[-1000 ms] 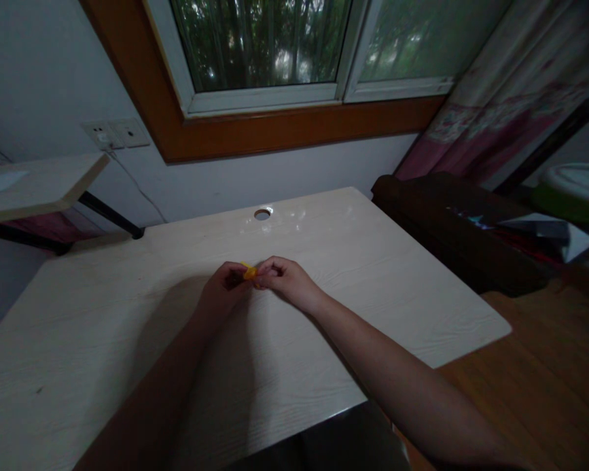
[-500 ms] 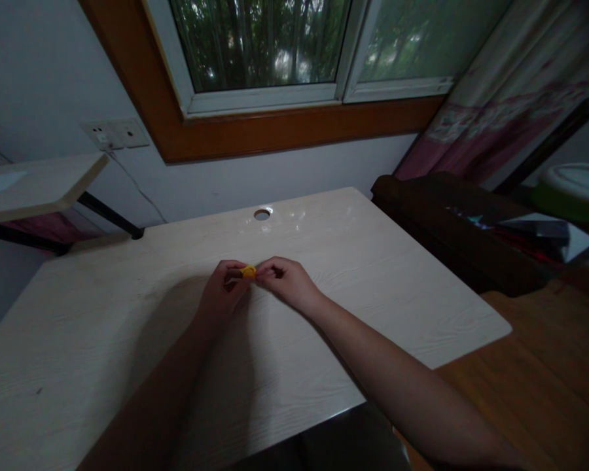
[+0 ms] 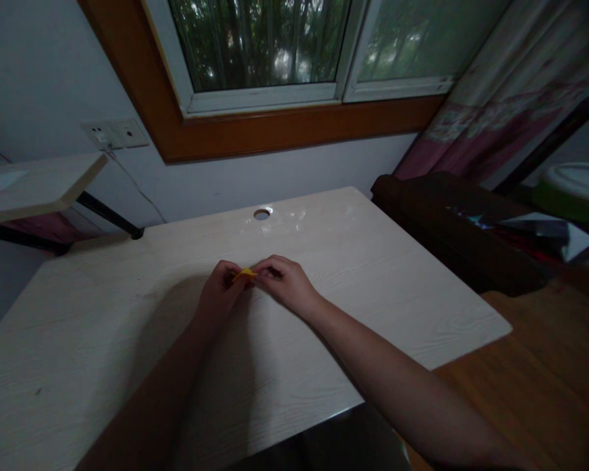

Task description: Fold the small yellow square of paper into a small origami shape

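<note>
A small yellow folded piece (image 3: 246,272), perhaps paper, is pinched between my two hands just above the pale wooden table (image 3: 387,275). My left hand (image 3: 222,288) grips its left side with thumb and fingers closed. On the other side, my right hand (image 3: 285,280) has its thumb and fingertips closed on the right end. Fingers cover much of the piece, so its full shape is hidden. Both forearms reach in from the bottom of the view.
A round cable hole (image 3: 262,214) is near the table's back edge. At the left stands a raised shelf (image 3: 39,186) on black legs. Dark wooden furniture (image 3: 451,229) with items on it lies beyond the table's right edge. A window (image 3: 265,46) is behind.
The yellow piece now looks flatter and tilted, its left end slanting down toward my left thumb. My fingers have shifted slightly around it, and the hands sit a little closer together.
</note>
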Motion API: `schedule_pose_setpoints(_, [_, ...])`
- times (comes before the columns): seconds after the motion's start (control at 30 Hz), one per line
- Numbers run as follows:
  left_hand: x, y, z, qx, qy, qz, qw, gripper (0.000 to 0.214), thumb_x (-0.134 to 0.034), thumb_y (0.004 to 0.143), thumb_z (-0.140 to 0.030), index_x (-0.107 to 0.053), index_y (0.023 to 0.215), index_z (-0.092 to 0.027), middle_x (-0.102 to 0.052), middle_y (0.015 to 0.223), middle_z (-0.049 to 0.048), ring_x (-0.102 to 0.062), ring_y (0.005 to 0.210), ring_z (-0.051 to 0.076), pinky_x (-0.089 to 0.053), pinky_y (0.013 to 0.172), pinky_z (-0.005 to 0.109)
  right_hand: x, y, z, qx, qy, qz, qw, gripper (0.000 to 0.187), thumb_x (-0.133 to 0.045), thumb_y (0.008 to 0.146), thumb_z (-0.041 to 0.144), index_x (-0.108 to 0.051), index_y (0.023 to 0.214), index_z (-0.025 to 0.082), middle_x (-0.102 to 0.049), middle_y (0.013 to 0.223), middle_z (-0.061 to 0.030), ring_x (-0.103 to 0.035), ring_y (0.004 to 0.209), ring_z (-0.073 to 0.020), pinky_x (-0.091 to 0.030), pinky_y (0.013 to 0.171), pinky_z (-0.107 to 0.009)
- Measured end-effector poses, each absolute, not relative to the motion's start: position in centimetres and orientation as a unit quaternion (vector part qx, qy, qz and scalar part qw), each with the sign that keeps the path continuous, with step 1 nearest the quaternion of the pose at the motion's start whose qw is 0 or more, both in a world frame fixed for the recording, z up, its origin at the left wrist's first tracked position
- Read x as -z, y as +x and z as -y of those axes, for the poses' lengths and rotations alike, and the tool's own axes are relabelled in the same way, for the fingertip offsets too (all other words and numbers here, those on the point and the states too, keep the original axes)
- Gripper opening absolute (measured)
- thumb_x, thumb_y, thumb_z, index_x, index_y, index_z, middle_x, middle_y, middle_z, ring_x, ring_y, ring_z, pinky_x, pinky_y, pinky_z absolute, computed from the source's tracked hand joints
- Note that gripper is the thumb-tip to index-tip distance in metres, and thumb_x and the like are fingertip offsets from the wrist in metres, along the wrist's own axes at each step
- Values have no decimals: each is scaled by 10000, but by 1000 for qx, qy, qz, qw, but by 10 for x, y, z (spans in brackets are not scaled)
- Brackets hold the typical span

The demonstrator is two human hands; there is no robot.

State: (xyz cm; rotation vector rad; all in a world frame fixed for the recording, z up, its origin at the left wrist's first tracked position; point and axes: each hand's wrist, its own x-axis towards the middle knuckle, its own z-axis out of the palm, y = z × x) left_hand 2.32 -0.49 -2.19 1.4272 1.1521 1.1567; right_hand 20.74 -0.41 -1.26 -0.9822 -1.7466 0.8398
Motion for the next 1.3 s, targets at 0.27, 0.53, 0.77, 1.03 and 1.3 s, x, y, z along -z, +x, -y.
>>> schedule_pose_setpoints(0.27, [17,26,8,-468,561,-452,511,207,-641,831,-316,-486,905,-202,-655,806,-21,-696,695,143,-565,663,275,11,211,4,-305,-390,744,448,103,-652,864,232,-714,945,219,-688,877,-31,-629,815,-144,-473,734,-254])
schedule_pose_setpoints(0.53, [17,23,11,-462,587,-411,522,217,-553,894,-354,-593,1022,-183,-653,987,38,-696,699,139,-579,688,304,12,211,0,-330,-421,702,470,86,-666,843,225,-732,899,225,-691,859,-26,-623,788,-148,-473,738,-270])
schedule_pose_setpoints(0.77, [19,24,9,-462,626,-402,483,336,-744,751,-297,-596,1035,-194,-666,991,51,-683,846,173,-568,748,307,21,210,-2,-418,-439,629,487,130,-683,813,315,-717,884,213,-703,869,-37,-632,786,-162,-493,726,-288])
schedule_pose_setpoints(1.03, [24,21,6,-490,621,-387,473,302,-744,758,-267,-620,1022,-192,-670,1032,61,-678,901,182,-564,824,343,20,207,-1,-500,-416,573,498,146,-688,788,318,-699,864,194,-702,798,-29,-628,706,-138,-484,658,-253])
schedule_pose_setpoints(1.3, [17,24,8,-522,583,-400,477,311,-728,773,-322,-608,1025,-183,-690,1017,68,-694,836,176,-583,757,327,20,209,1,-454,-426,614,485,148,-672,805,317,-690,879,190,-686,826,-23,-603,695,-122,-461,644,-237])
